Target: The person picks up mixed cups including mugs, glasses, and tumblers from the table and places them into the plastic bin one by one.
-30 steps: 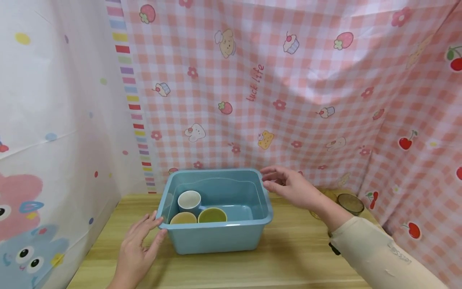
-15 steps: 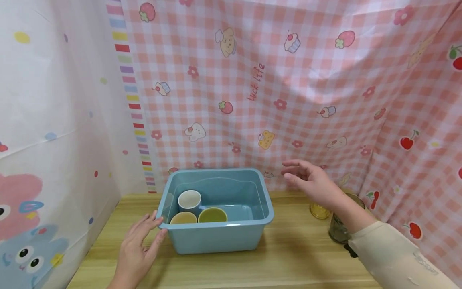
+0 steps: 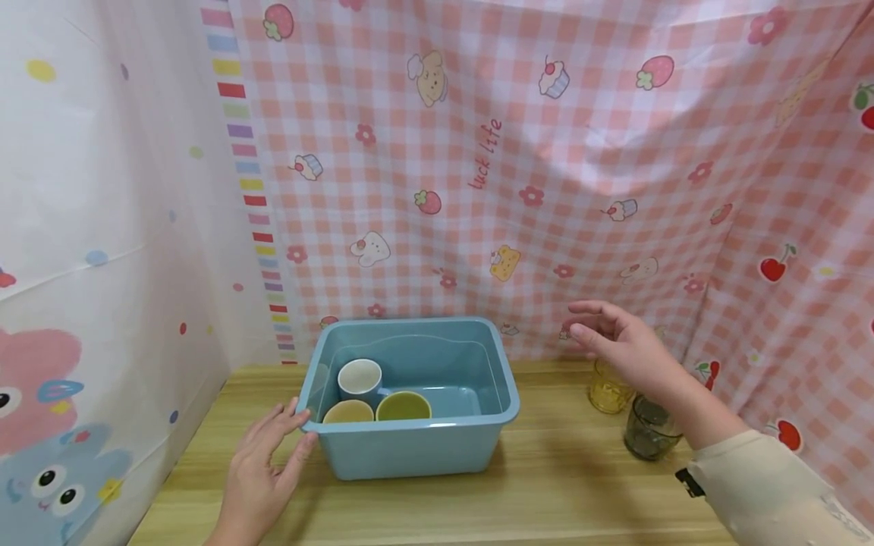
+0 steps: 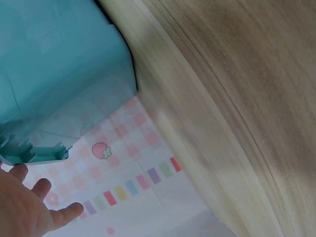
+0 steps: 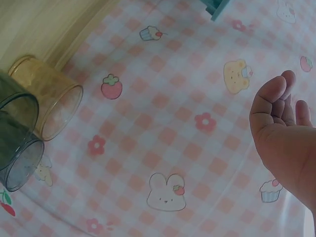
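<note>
A blue plastic basin (image 3: 416, 453) stands on the wooden table. In its left half are a mug (image 3: 359, 383) with a white inside, a cream cup (image 3: 348, 412) and a green cup (image 3: 403, 407). My left hand (image 3: 259, 466) touches the basin's front left corner with its fingertips at the rim, fingers fairly straight. My right hand (image 3: 628, 349) is raised to the right of the basin, fingers loosely bent, holding nothing. Just below it are an amber glass (image 3: 610, 392) and a dark glass (image 3: 649, 434); the right wrist view shows a second dark glass (image 5: 22, 163) there.
The table (image 3: 567, 485) runs in front of the basin and to its right. A pink checked cloth (image 3: 410, 152) hangs right behind, and a white patterned cloth (image 3: 136, 227) closes off the left side.
My right hand has moved away from the basin's right rim, to the right and over the glasses, which now show more. The left hand and the basin have stayed in place.
</note>
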Available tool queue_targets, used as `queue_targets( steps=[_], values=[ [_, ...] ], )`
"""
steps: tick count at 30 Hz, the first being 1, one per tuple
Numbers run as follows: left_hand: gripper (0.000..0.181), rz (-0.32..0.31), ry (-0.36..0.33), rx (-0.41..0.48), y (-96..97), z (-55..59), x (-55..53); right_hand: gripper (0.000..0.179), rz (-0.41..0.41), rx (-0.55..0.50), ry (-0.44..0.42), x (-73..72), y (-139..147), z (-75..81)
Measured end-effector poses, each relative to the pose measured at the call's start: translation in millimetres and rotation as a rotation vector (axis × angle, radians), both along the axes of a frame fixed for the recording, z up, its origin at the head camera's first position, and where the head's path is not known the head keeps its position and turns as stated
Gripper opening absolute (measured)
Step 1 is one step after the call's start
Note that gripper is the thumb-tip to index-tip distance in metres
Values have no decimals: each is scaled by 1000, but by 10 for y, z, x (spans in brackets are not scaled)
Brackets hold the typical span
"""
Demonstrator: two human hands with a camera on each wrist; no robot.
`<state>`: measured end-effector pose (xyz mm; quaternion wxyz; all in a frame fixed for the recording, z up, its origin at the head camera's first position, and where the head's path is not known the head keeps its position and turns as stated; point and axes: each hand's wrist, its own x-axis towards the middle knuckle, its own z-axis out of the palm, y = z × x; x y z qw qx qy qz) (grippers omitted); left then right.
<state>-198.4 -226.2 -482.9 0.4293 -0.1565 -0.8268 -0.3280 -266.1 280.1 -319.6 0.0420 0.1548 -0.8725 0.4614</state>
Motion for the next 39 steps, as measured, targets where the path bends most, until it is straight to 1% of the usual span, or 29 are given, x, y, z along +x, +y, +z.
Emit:
queue_targets(
  steps=[3, 10, 13, 19, 26, 33, 39],
  values=[
    [47, 1, 2, -2, -3, -11, -5, 52, -4, -6, -1, 19, 54, -6],
    [48, 2, 2, -9, -8, -13, -3, 53, -50, 23, 0, 68, 208, -49],
    [49, 3, 9, -13, -8, -15, -11, 55, -57, 6, -6, 84, 287, -73],
    [49, -5, 22, -7, -2, -17, -8, 52, -72, -13, 17, 108, 439, -146],
    [47, 1, 1, -4, -8, -17, -4, 46, -89, -36, 14, 146, 631, -231],
    [48, 11, -10, -5, -6, -9, 8, 50, -135, -9, 30, 158, 827, -342],
    [48, 12, -13, -5, -11, -3, 7, 56, -190, 75, 49, 183, 978, -451]
  ],
)
